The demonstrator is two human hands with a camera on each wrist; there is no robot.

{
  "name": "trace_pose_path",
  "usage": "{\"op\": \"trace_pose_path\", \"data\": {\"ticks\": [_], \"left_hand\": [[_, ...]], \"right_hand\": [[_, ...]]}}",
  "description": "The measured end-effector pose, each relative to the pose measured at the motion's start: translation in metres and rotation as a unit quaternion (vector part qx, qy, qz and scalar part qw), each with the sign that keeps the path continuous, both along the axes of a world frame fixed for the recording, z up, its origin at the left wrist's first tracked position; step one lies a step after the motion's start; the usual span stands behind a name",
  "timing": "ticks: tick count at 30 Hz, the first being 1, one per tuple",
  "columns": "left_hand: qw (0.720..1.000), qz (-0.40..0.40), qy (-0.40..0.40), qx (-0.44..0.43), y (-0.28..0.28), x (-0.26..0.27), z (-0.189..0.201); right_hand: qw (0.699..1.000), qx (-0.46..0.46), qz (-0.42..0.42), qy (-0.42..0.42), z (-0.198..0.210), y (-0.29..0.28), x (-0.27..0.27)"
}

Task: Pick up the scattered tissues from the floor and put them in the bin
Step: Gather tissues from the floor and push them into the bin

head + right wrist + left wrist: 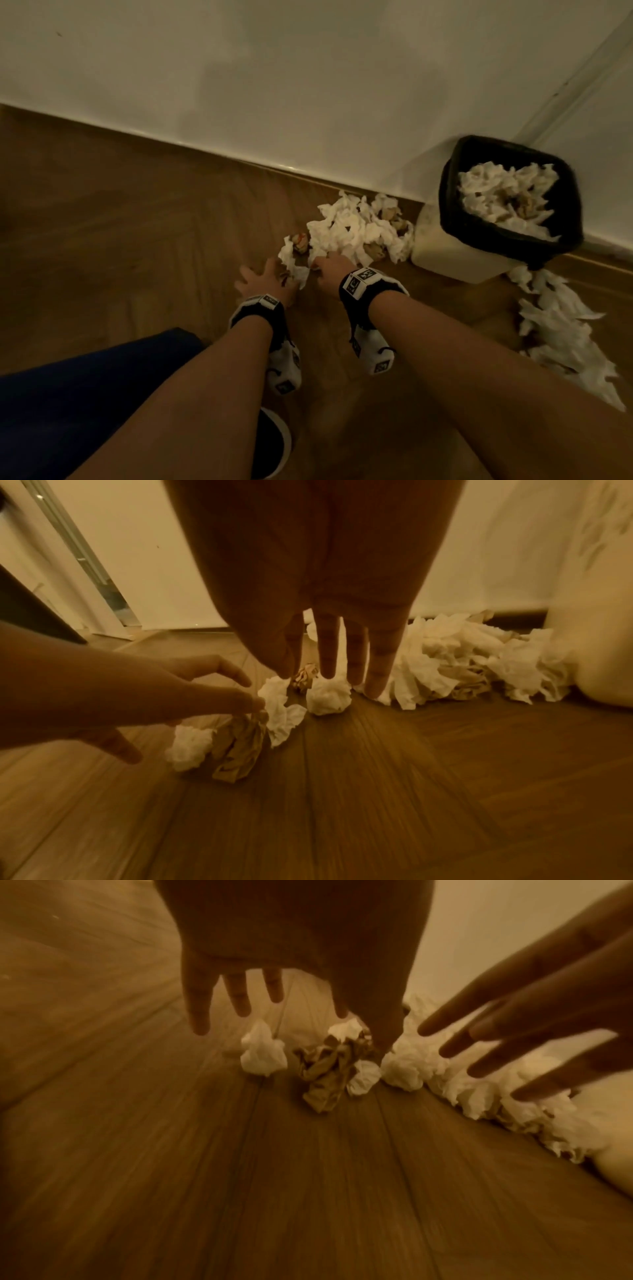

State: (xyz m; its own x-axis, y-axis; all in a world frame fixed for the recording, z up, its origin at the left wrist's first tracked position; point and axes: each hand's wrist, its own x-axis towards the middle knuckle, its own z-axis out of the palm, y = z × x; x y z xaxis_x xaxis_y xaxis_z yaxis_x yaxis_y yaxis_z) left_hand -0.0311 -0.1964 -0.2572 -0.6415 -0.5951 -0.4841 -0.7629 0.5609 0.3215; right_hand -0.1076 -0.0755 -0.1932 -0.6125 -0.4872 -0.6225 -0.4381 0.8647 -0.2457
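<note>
A heap of crumpled white tissues with brown paper wads lies on the wooden floor against the wall, left of the bin. The bin is cream with a black liner and is full of tissues. My left hand hovers with fingers spread over a brown wad and a small white tissue. My right hand reaches with straight fingers to the near edge of the heap, above a white ball. Neither hand holds anything.
More tissues trail across the floor to the right of the bin. The white wall and its skirting run just behind the heap. A dark blue trouser leg and a black shoe are at the lower left.
</note>
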Motion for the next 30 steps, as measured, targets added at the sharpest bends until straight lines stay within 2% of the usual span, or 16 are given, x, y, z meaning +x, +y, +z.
{"op": "trace_pose_path", "data": {"ticks": [3, 6, 13, 16, 18, 23, 27, 30], "left_hand": [[0.999, -0.006, -0.032, 0.020, 0.008, -0.002, -0.016], [0.998, 0.041, -0.029, 0.041, 0.016, -0.001, -0.024], [0.991, 0.123, 0.050, 0.030, 0.016, -0.002, -0.023], [0.977, 0.156, 0.122, 0.074, 0.015, -0.003, -0.021], [0.972, 0.164, 0.153, 0.066, 0.013, -0.003, -0.020], [0.979, 0.144, 0.134, 0.049, 0.006, -0.003, -0.015], [0.982, 0.145, 0.112, 0.034, 0.002, -0.006, -0.018], [0.978, 0.162, 0.126, 0.037, 0.002, -0.007, -0.021]], "right_hand": [[1.000, -0.004, 0.007, 0.004, -0.008, -0.004, -0.007], [1.000, -0.016, 0.016, 0.015, -0.015, -0.007, -0.013], [0.995, -0.036, 0.024, 0.087, -0.033, -0.021, -0.016], [0.993, -0.028, 0.062, 0.101, -0.042, -0.027, -0.014], [0.990, -0.004, 0.094, 0.105, -0.049, -0.032, -0.012], [0.987, 0.045, 0.142, 0.064, -0.064, -0.040, -0.007], [0.983, 0.014, 0.169, 0.067, -0.069, -0.038, 0.002], [0.982, 0.008, 0.179, 0.058, -0.073, -0.031, 0.006]]}}
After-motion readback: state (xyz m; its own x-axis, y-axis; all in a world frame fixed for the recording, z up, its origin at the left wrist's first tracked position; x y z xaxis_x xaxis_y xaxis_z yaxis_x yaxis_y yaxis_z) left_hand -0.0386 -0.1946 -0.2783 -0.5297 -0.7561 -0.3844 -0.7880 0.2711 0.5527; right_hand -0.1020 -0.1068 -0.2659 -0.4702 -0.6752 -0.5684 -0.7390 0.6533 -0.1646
